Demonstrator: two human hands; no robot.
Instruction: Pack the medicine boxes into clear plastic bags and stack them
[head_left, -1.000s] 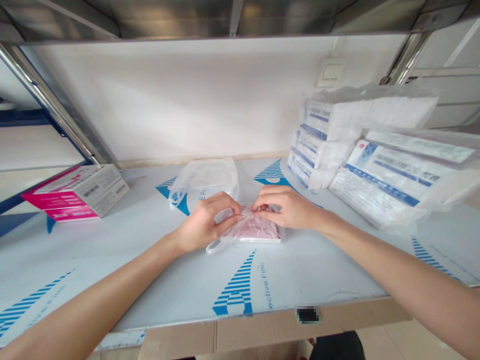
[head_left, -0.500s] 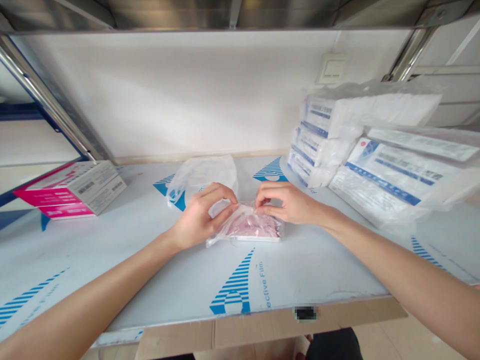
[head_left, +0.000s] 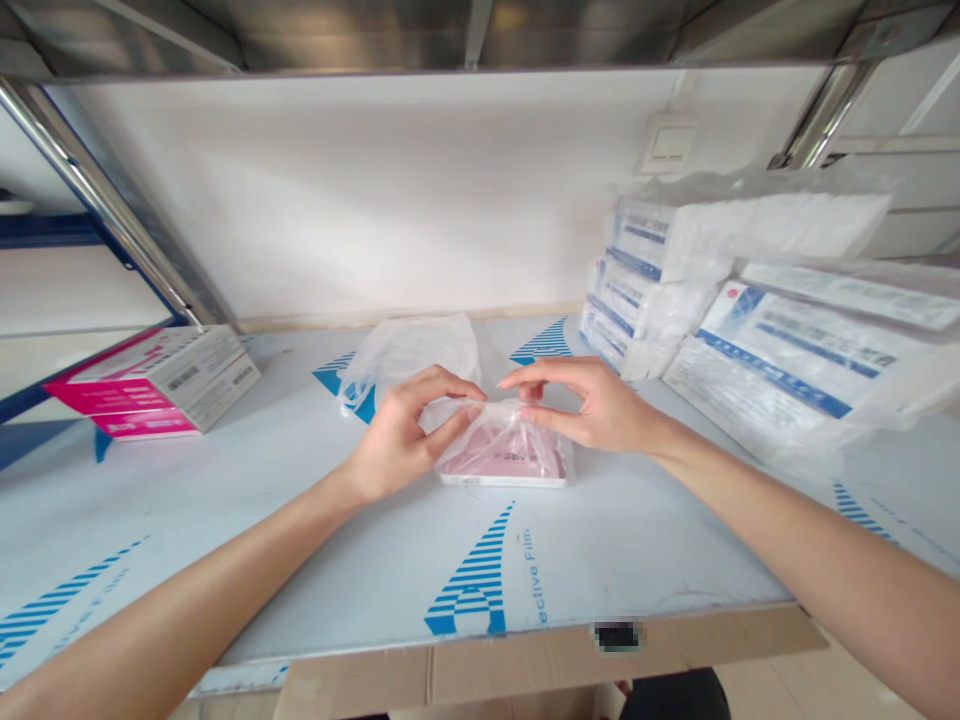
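A flat pink and white box (head_left: 510, 464) lies on the table inside a clear plastic bag (head_left: 487, 432), its top film gathered up. My left hand (head_left: 411, 425) pinches the film at the bag's upper left between thumb and forefinger. At the upper right, my right hand (head_left: 589, 402) has thumb and forefinger spread apart, the thumb touching the film. Just behind my left hand a loose clear plastic bag (head_left: 420, 345) rests flat on the table.
Pink and white boxes (head_left: 157, 385) sit at the left. At the right are a stack of plastic-wrapped white and blue packs (head_left: 637, 270) and a larger wrapped pack (head_left: 787, 345). A metal shelf (head_left: 360, 35) hangs overhead. Cardboard (head_left: 517, 655) runs along the table's front edge.
My right thumb and forefinger have parted from a pinch on the film. My left hand keeps its pinch, and the bag's left side has drawn in beside the box.
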